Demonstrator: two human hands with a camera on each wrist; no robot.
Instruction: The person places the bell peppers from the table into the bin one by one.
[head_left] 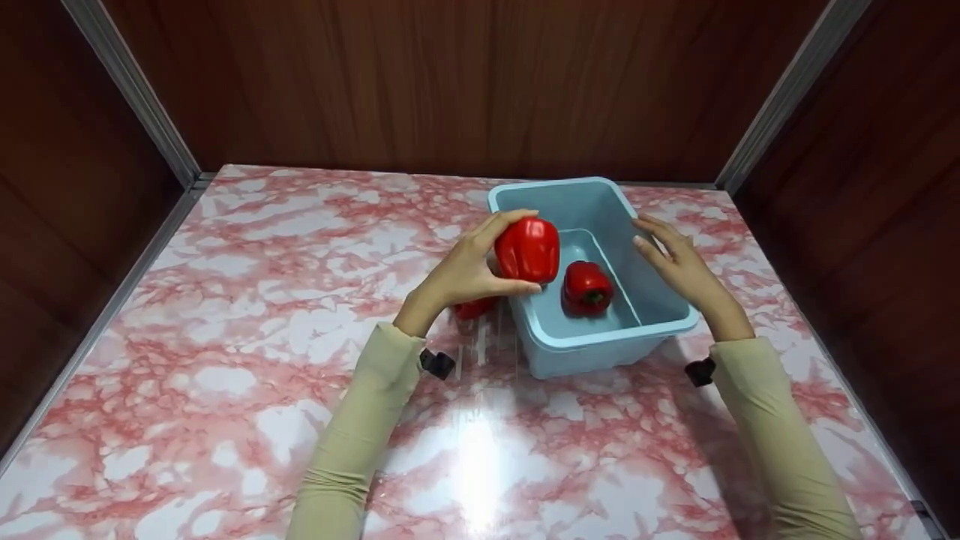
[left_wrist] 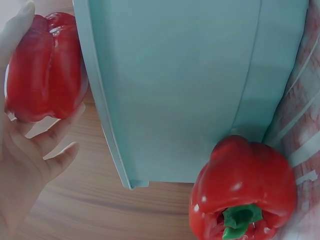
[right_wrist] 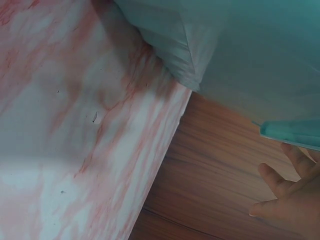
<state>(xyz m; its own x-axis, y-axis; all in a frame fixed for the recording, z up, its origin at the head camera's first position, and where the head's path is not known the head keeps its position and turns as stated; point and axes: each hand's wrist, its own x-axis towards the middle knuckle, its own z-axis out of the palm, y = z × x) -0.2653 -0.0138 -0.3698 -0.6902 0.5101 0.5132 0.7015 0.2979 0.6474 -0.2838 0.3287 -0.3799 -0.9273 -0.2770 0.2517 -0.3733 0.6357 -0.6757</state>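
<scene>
My left hand (head_left: 463,268) grips a red bell pepper (head_left: 529,250) between thumb and fingers, above the left rim of a light blue plastic bin (head_left: 615,333). A second bell pepper (head_left: 587,288) lies inside the bin, its green stem facing the front. On the table beside the bin's left wall is a third bell pepper (left_wrist: 242,187), mostly covered by my left hand in the head view. At the bin's right rim, my right hand (head_left: 681,264) has its fingers spread and holds nothing. In the right wrist view, those fingers (right_wrist: 278,181) are close to the rim; contact is hard to tell.
The bin stands on a red-and-white marbled table (head_left: 225,315), right of the middle and close to the back. Dark wood panels (head_left: 420,90) rise behind and on both sides, joined by metal corner posts (head_left: 787,90).
</scene>
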